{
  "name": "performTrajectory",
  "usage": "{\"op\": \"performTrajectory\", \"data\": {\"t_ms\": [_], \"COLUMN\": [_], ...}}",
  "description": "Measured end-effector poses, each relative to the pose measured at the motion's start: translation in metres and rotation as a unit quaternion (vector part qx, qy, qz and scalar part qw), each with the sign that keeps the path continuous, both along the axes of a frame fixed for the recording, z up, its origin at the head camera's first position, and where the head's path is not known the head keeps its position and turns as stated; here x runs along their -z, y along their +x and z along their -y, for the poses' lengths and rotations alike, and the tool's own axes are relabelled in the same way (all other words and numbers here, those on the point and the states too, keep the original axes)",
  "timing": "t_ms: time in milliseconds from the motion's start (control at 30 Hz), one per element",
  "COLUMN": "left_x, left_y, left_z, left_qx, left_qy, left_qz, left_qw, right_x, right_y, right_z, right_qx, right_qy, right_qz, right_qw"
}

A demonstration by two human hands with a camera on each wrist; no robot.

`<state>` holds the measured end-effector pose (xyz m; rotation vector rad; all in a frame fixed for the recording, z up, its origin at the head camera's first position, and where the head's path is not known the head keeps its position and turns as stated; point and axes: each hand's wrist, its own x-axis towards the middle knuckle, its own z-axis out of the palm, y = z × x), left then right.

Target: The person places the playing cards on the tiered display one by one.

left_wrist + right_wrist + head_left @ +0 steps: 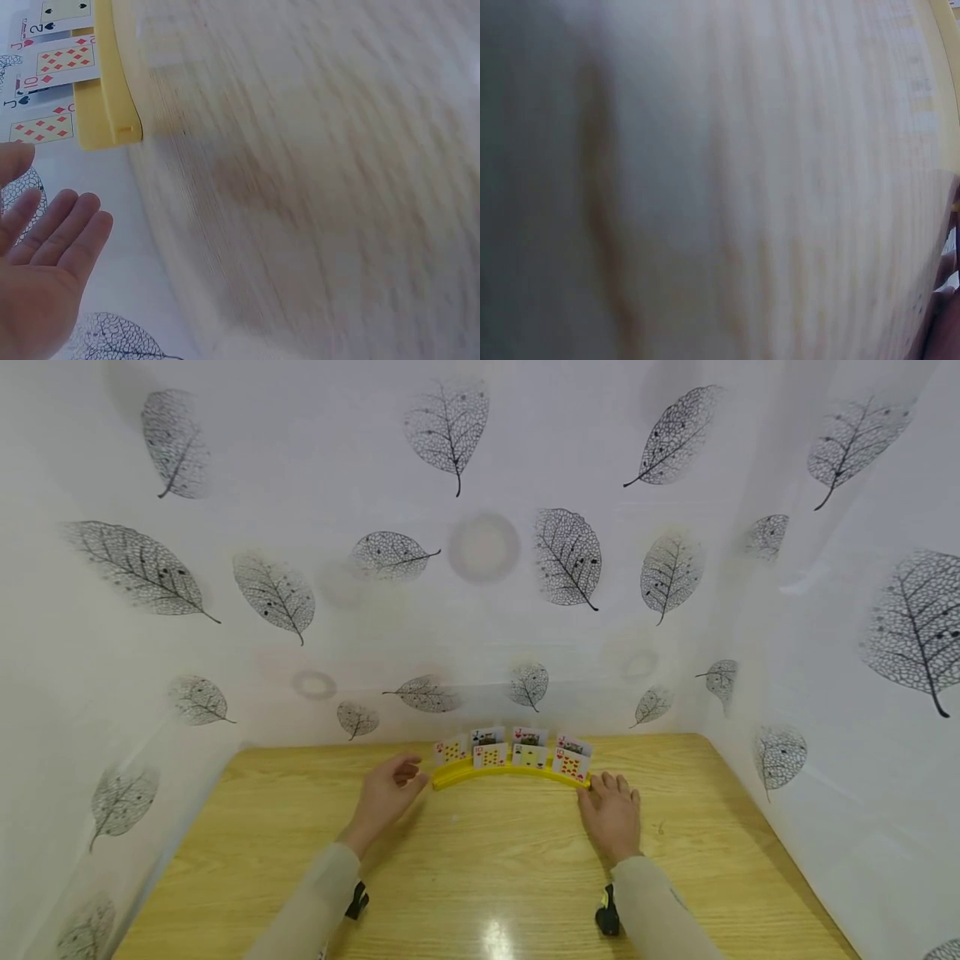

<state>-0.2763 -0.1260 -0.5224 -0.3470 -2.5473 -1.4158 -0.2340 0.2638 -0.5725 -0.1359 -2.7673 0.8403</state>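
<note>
A curved yellow card holder [491, 772] stands near the back edge of the table, with several playing cards [490, 756] upright in two rows. My left hand [386, 793] is just left of the holder's left end, apart from it, fingers loosely bent and nothing in them. The left wrist view shows that hand [49, 277] with its palm turned up, below the end of the holder [112, 97]. At the other end, my right hand [613, 818] has thumb and forefinger on either side of the holder's tip. The right wrist view catches only part of this hand [943, 322].
The wood-grain table [480, 860] runs back to a white curtain [480, 635] printed with dark leaves, which also hangs along both sides. Black straps [609, 914] sit under the two sleeves.
</note>
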Motion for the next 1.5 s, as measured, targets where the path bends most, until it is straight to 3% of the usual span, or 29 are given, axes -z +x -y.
{"op": "performTrajectory", "data": {"t_ms": [267,467,667,833,1133,1500], "left_x": [-0.002,0.001,-0.002,-0.005,0.003,0.011], "left_y": [0.025,0.04,0.056,0.071,0.102,0.134], "left_z": [0.032,0.055,0.071,0.083,0.11,0.144], "left_qx": [0.032,0.066,0.069,0.059,0.046,0.084], "left_qy": [-0.078,-0.176,-0.234,-0.259,-0.261,-0.257], "left_qz": [0.023,0.0,0.031,0.032,0.027,0.064], "left_qw": [0.9962,0.9821,0.9694,0.9636,0.964,0.9605], "right_x": [0.001,-0.001,0.0,0.001,0.002,0.004], "right_y": [-0.001,-0.001,-0.002,-0.003,-0.003,-0.002], "right_z": [0.001,0.001,0.001,0.001,0.0,0.001], "right_qx": [0.004,0.001,0.006,0.007,0.005,0.01], "right_qy": [0.003,0.004,0.01,0.011,0.013,0.012], "right_qz": [0.005,0.01,0.001,0.0,-0.007,-0.027], "right_qw": [1.0,0.9999,0.9999,0.9999,0.9999,0.9995]}}
